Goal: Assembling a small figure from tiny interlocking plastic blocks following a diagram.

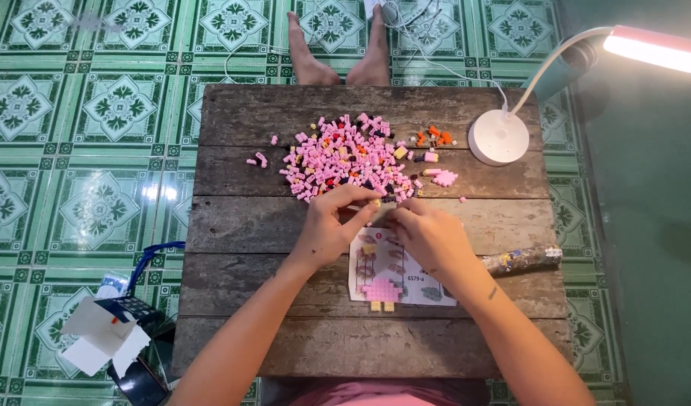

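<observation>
Both hands meet at the near edge of the pink brick pile on the wooden bench. The left hand and right hand pinch a small pale piece between their fingertips, mostly hidden, its shape unclear. The instruction sheet lies half covered under the right wrist, a small pink build on it.

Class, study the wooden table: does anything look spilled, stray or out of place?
Mostly orderly. A few pink bricks lie apart, left of the main brick pile. Both hands, left hand and right hand, pinch a small piece together above the instruction sheet.
</observation>
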